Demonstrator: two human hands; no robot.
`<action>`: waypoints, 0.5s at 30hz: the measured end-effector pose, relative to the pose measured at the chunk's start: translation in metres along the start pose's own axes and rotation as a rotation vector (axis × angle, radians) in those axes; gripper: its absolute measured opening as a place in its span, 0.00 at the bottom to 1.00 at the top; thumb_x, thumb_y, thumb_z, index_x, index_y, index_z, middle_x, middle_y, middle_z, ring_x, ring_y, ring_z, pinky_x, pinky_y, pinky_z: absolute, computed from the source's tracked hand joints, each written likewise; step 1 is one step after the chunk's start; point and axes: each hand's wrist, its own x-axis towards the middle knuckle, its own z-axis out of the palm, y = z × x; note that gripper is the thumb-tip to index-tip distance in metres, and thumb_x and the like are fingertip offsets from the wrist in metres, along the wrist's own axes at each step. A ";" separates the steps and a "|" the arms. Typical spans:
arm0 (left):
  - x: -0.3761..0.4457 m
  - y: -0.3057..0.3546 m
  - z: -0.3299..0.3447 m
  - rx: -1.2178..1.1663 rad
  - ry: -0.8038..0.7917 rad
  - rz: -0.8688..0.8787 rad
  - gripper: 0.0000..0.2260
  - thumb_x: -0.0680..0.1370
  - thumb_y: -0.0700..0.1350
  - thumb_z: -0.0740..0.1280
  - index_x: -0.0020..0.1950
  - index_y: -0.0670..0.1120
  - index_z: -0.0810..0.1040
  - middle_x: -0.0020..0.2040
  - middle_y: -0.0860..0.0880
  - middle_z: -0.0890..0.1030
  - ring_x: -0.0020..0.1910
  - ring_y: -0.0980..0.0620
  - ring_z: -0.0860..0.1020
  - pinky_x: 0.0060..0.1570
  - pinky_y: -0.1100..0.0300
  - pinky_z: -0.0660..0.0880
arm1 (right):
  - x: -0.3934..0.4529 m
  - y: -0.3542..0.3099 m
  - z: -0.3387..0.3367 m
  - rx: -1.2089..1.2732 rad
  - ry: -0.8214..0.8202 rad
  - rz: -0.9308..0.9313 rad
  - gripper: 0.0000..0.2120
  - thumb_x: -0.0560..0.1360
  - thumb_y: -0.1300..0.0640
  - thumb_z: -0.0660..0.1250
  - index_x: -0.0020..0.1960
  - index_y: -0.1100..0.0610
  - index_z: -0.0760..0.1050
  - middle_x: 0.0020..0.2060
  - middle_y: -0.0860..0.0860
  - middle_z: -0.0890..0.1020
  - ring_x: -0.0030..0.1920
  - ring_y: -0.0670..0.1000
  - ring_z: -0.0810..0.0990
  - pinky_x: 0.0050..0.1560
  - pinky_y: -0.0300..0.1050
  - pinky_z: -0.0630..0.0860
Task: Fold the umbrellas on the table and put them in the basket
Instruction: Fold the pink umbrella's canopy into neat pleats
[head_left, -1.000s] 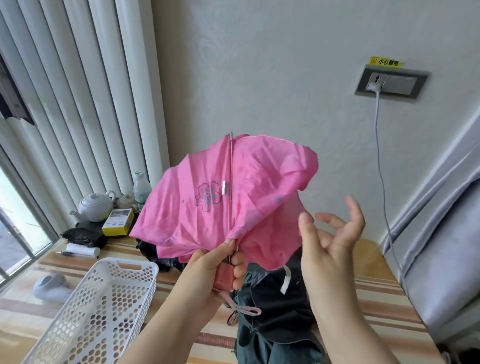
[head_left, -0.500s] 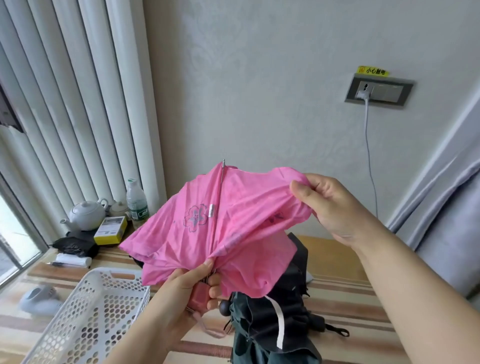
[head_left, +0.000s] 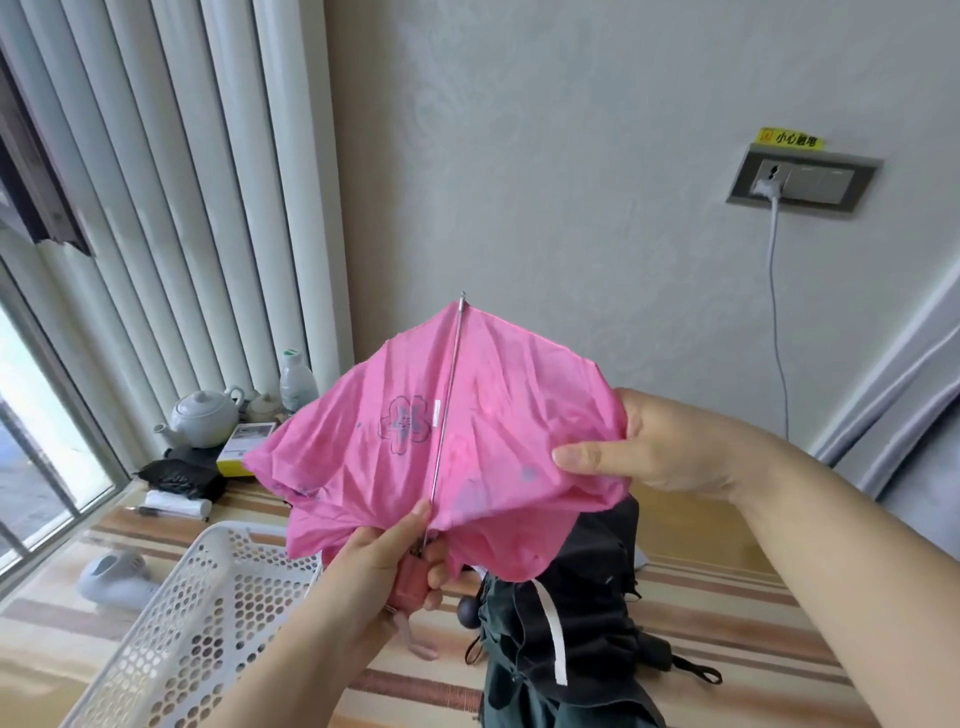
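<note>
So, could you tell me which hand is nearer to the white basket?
The left. The left hand grips the pink umbrella's handle just above the white basket's far right corner; the right hand pinches the canopy's opposite edge, well off to the right.

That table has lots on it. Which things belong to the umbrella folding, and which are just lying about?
Part of the job:
- pink umbrella, handle gripped by the left hand, canopy edge pinched by the right hand
- dark umbrella lying on the table
- white basket

Just lying about:
- teapot
- water bottle
- yellow box
- wall socket
</note>
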 end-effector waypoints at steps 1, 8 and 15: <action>0.001 -0.001 0.002 0.031 0.018 0.018 0.11 0.71 0.46 0.68 0.38 0.39 0.72 0.29 0.44 0.70 0.24 0.50 0.70 0.19 0.62 0.68 | 0.003 0.001 0.003 0.065 -0.017 0.011 0.11 0.73 0.56 0.66 0.38 0.63 0.75 0.30 0.47 0.79 0.33 0.44 0.79 0.39 0.32 0.75; 0.004 -0.004 -0.001 0.127 0.089 0.079 0.11 0.73 0.45 0.66 0.37 0.38 0.72 0.27 0.43 0.71 0.24 0.49 0.69 0.23 0.60 0.66 | 0.004 0.005 -0.004 0.325 -0.010 0.163 0.15 0.69 0.53 0.67 0.52 0.60 0.78 0.40 0.51 0.85 0.42 0.48 0.84 0.49 0.42 0.81; 0.005 0.002 0.000 0.161 0.085 0.096 0.14 0.71 0.47 0.68 0.32 0.39 0.72 0.28 0.43 0.70 0.25 0.49 0.67 0.21 0.61 0.67 | 0.006 0.013 -0.003 -0.190 0.021 0.081 0.22 0.66 0.59 0.79 0.58 0.57 0.78 0.54 0.52 0.84 0.57 0.52 0.82 0.62 0.49 0.76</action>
